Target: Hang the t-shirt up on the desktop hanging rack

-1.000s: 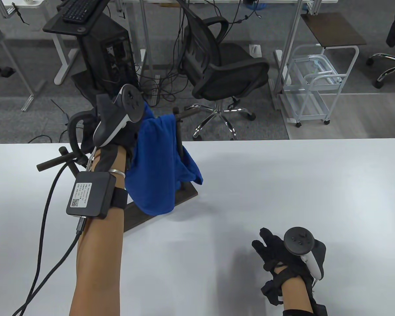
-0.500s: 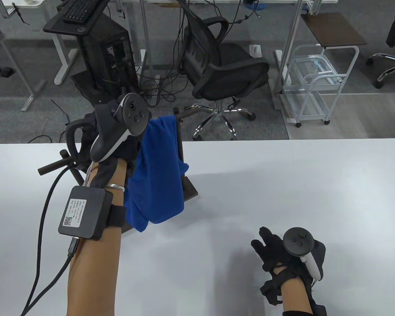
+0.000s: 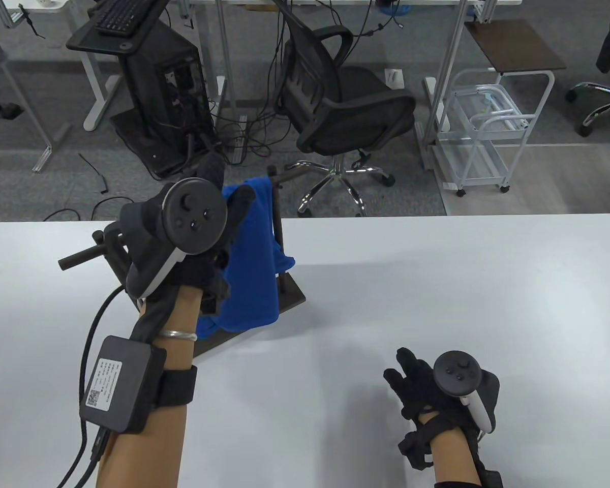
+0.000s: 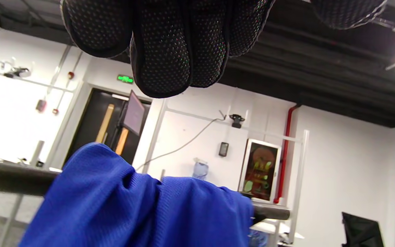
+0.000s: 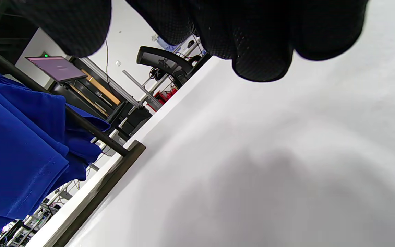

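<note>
White counter point(image 3: 437, 284) in an office, grey carpet behind it, and we're in close on the left hand point(image 3: 183, 239). It's raised in front of the rack, fingers point(image 4: 170, 44) hanging together in the left wrist view with the thumb set apart, nothing between them; the grip looks loose and is not on the cloth. Just beyond those fingers the blue t-shirt point(image 3: 249, 264) is draped over the top bar point(image 4: 269, 212) of the desktop hanging rack point(image 3: 284, 292), cloth falling down both sides towards the dark base board. One bar end pokes out bare on the left side point(image 3: 76, 258).

Over to the right hand point(image 3: 427, 386): low above the counter near the front edge, well apart from the rack, fingers spread forward, holding nothing, its shadow on the white top beneath it.

Room to move? A wide open stretch of counter lies between rack and right hand, out to the rounded far right corner.

Writing: a white label with a QR code sits on the black box point(image 3: 117, 389) strapped to the left forearm, text too small to read. A cable point(image 3: 89, 351) runs from that box off the bottom edge.

Behind the counter: a black office chair point(image 3: 345, 107), a computer tower point(image 3: 162, 101) with tangled cables, a white wire trolley point(image 3: 488, 132).
</note>
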Demonstrator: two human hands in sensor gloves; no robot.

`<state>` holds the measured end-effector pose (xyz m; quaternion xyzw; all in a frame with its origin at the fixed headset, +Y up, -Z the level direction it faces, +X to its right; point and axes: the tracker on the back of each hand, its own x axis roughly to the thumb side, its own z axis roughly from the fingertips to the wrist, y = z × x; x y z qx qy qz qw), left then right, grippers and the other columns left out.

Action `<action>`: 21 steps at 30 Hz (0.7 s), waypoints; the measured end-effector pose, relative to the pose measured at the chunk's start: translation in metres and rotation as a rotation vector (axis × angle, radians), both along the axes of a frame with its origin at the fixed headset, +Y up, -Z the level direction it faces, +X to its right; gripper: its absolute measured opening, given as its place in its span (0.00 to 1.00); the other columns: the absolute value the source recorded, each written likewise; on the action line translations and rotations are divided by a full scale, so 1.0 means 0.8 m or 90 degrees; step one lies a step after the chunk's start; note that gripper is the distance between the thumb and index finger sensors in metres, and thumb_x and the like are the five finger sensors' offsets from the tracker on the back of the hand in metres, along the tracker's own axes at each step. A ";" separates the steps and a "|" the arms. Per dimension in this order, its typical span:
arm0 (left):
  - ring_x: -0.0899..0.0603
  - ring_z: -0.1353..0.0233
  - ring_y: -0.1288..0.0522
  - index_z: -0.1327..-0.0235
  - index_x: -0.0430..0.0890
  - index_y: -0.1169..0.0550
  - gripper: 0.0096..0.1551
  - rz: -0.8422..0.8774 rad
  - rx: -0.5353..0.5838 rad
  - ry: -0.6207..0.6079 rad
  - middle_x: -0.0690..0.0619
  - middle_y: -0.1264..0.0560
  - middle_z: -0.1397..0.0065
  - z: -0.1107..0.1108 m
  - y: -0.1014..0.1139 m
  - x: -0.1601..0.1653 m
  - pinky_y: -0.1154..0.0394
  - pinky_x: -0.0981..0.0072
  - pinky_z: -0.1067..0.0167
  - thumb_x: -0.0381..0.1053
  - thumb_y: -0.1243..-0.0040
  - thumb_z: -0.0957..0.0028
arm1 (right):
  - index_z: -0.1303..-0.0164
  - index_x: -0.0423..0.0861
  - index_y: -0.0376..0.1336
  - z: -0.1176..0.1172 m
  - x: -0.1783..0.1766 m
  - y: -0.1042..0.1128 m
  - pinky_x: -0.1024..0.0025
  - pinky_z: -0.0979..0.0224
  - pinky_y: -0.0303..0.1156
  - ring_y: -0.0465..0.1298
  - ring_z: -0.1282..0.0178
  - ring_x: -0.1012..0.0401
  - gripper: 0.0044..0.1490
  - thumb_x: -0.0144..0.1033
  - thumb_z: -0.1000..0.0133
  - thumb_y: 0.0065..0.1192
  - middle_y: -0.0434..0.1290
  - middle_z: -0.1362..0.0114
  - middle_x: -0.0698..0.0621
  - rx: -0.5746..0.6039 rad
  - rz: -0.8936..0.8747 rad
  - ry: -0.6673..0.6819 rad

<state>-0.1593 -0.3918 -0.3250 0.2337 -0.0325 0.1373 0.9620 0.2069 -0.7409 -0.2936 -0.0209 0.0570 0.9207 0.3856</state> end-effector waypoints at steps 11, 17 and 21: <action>0.34 0.32 0.20 0.23 0.45 0.33 0.46 0.020 -0.071 -0.159 0.45 0.26 0.26 0.040 -0.071 0.025 0.28 0.36 0.35 0.70 0.51 0.49 | 0.30 0.38 0.56 0.000 -0.012 0.007 0.39 0.42 0.67 0.72 0.41 0.39 0.45 0.52 0.50 0.62 0.62 0.30 0.33 0.036 0.006 0.017; 0.32 0.29 0.22 0.22 0.45 0.36 0.47 0.019 -0.088 -0.220 0.44 0.29 0.23 0.053 -0.122 0.039 0.30 0.34 0.33 0.71 0.51 0.50 | 0.30 0.38 0.56 0.000 -0.015 0.007 0.39 0.43 0.67 0.72 0.42 0.39 0.45 0.52 0.50 0.62 0.62 0.30 0.33 0.050 0.004 0.024; 0.31 0.27 0.25 0.21 0.45 0.39 0.48 0.065 -0.090 -0.257 0.43 0.32 0.21 0.056 -0.158 0.043 0.32 0.33 0.32 0.71 0.51 0.50 | 0.30 0.39 0.57 0.000 -0.016 0.006 0.39 0.43 0.67 0.72 0.42 0.39 0.45 0.52 0.51 0.62 0.62 0.30 0.33 0.061 -0.002 0.025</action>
